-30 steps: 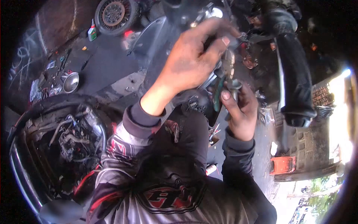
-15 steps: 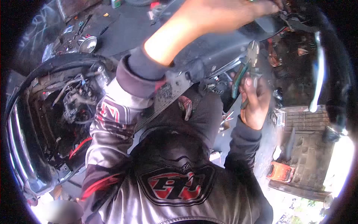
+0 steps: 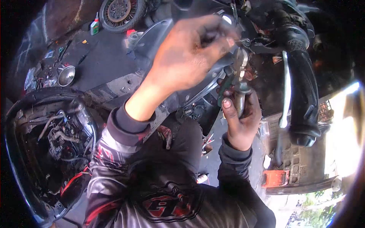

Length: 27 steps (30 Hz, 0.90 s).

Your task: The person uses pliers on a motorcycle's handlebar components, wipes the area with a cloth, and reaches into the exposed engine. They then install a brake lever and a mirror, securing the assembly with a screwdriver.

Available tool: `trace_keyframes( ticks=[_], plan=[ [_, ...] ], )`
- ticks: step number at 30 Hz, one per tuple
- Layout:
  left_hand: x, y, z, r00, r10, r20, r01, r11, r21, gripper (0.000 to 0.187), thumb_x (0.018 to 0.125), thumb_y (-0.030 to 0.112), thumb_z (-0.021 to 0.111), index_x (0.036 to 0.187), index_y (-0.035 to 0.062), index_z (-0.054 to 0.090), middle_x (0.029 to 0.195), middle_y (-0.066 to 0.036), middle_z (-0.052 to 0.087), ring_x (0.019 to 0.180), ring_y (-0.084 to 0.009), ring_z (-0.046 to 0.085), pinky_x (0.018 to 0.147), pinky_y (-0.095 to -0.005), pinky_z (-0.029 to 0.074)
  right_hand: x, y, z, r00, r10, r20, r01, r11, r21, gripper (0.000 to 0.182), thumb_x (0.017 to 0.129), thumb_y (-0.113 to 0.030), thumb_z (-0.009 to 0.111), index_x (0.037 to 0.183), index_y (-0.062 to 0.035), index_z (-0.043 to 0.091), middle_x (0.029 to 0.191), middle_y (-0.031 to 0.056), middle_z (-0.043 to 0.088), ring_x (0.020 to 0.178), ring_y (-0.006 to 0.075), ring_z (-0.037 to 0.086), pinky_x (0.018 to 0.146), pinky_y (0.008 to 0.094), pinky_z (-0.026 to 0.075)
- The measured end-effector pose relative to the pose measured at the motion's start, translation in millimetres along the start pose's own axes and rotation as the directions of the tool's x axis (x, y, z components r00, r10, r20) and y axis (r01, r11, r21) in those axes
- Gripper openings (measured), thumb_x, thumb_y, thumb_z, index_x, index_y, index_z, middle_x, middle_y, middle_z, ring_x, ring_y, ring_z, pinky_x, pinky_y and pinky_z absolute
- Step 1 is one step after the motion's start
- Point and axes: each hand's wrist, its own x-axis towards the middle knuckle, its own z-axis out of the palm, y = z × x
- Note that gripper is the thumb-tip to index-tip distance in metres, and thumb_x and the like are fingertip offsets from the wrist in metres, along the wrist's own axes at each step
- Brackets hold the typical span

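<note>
Hand state: the left hand (image 3: 186,57) and right hand (image 3: 245,123) are apart, raised in front of the body, with the left higher. The right hand is clamped on a pair of pliers (image 3: 242,62). The thumb lies along the near side of the handles and the other fingers wrap the far side. This hold apparently leaves the metal head clear of the fingers and lets one hand control both handles.

Pliers position: the head points up and away from the right palm, just below the left thumb tip. This orientation seems to suit work close to the left fingertips. Whether the jaws are parted cannot be told.

The left thumb and forefinger are brought close together, a posture suited to small parts. A thin wire (image 3: 246,40) shows just beside the thumb tip; blur prevents telling whether it is gripped.

To the right of both hands, a handlebar grip (image 3: 305,89) and its lever (image 3: 286,91) stand apart from the fingers, apparently fixed to the vehicle. Beyond the left wrist, a silver bowl-shaped part (image 3: 67,76) rests on the floor (image 3: 104,57), likely set aside there to keep the working space free.
</note>
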Motion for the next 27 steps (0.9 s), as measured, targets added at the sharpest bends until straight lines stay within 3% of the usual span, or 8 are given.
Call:
trace_keyframes(
  ticks=[2, 5, 7, 14, 20, 23, 25, 27],
  plan=[
    [-0.3, -0.7, 3.1, 1.000, 0.023, -0.008, -0.024, 0.995, -0.099, 0.022, 0.098, 0.016, 0.067, 0.110, -0.0019, 0.069, 0.093, -0.001, 0.069, 0.081, -0.0052, 0.058, 0.070, -0.0207, 0.045, 4.4, -0.4, 0.6, 0.998, -0.061, 0.003, 0.061, 0.998, -0.029, 0.037, 0.091, -0.012, 0.076, 0.120, 0.0017, 0.058, 0.104, 0.0070, 0.066, 0.091, 0.0108, 0.059, 0.082, 0.0253, 0.048],
    [0.9, 2.7, 1.9, 0.988, -0.151, 0.037, 0.155, 0.966, -0.208, 0.022, 0.097, 0.016, 0.068, 0.110, -0.0017, 0.068, 0.087, 0.001, 0.065, 0.073, -0.0028, 0.051, 0.058, -0.0181, 0.037, 10.5, -3.6, 1.7, 0.997, -0.074, -0.001, 0.074, 0.996, -0.051, 0.040, 0.090, -0.013, 0.077, 0.122, 0.0021, 0.058, 0.105, 0.0078, 0.066, 0.094, 0.0121, 0.059, 0.085, 0.0265, 0.048],
    [2.6, 7.1, 3.8, 0.956, -0.284, 0.079, 0.287, 0.836, -0.468, 0.022, 0.097, 0.015, 0.067, 0.111, -0.0020, 0.067, 0.079, 0.004, 0.057, 0.065, -0.0012, 0.043, 0.050, -0.0176, 0.027, 14.1, -1.1, -1.2, 0.997, -0.071, 0.005, 0.071, 0.995, -0.065, 0.041, 0.090, -0.013, 0.078, 0.122, 0.0022, 0.057, 0.106, 0.0082, 0.066, 0.095, 0.0127, 0.059, 0.086, 0.0272, 0.048],
    [3.4, 5.8, -5.6, 0.921, -0.320, 0.224, 0.390, 0.727, -0.564, 0.022, 0.097, 0.014, 0.065, 0.111, -0.0026, 0.066, 0.073, 0.007, 0.047, 0.057, -0.0013, 0.035, 0.047, -0.0177, 0.025, 27.4, -0.2, 0.1, 0.990, -0.139, 0.019, 0.140, 0.984, -0.108, 0.041, 0.090, -0.014, 0.078, 0.121, 0.0024, 0.057, 0.107, 0.0087, 0.066, 0.098, 0.0138, 0.059, 0.090, 0.0289, 0.047],
    [6.0, -1.0, -4.8, 0.958, -0.230, 0.169, 0.285, 0.802, -0.525, 0.018, 0.095, 0.015, 0.067, 0.106, 0.0010, 0.066, 0.072, 0.007, 0.047, 0.058, -0.0023, 0.036, 0.048, -0.0199, 0.026, 28.6, 1.2, 8.3, 0.984, -0.176, -0.021, 0.173, 0.978, -0.118, 0.041, 0.091, -0.016, 0.076, 0.122, 0.0006, 0.055, 0.104, 0.0082, 0.064, 0.096, 0.0141, 0.058, 0.089, 0.0280, 0.046],
    [2.3, 5.6, -5.3, 0.977, -0.182, 0.114, 0.206, 0.944, -0.258, 0.012, 0.094, 0.012, 0.067, 0.102, 0.0025, 0.066, 0.073, 0.005, 0.051, 0.062, -0.0022, 0.041, 0.052, -0.0211, 0.031, 28.2, -5.5, 9.2, 0.979, -0.202, -0.010, 0.188, 0.928, -0.322, 0.041, 0.093, -0.018, 0.074, 0.123, -0.0002, 0.054, 0.103, 0.0078, 0.063, 0.094, 0.0139, 0.056, 0.088, 0.0272, 0.045],
    [-0.2, 4.8, 0.2, 1.000, -0.003, -0.013, 0.002, 0.999, -0.045, 0.010, 0.095, 0.008, 0.065, 0.100, 0.0004, 0.064, 0.075, 0.002, 0.056, 0.068, -0.0024, 0.045, 0.058, -0.0219, 0.035, 26.2, -7.1, 14.7, 0.982, -0.184, -0.034, 0.165, 0.937, -0.307, 0.041, 0.093, -0.019, 0.074, 0.123, -0.0003, 0.053, 0.102, 0.0075, 0.062, 0.093, 0.0136, 0.055, 0.087, 0.0271, 0.045],
    [-2.9, 10.1, -2.0, 1.000, 0.009, 0.006, -0.008, 1.000, -0.020, 0.010, 0.095, 0.007, 0.065, 0.100, -0.0013, 0.062, 0.076, 0.001, 0.057, 0.071, -0.0031, 0.048, 0.062, -0.0223, 0.039, 26.4, -7.3, 22.7, 0.984, -0.166, -0.059, 0.141, 0.945, -0.294, 0.040, 0.094, -0.019, 0.073, 0.124, -0.0003, 0.053, 0.100, 0.0072, 0.062, 0.091, 0.0134, 0.054, 0.086, 0.0270, 0.045]
  ],
)
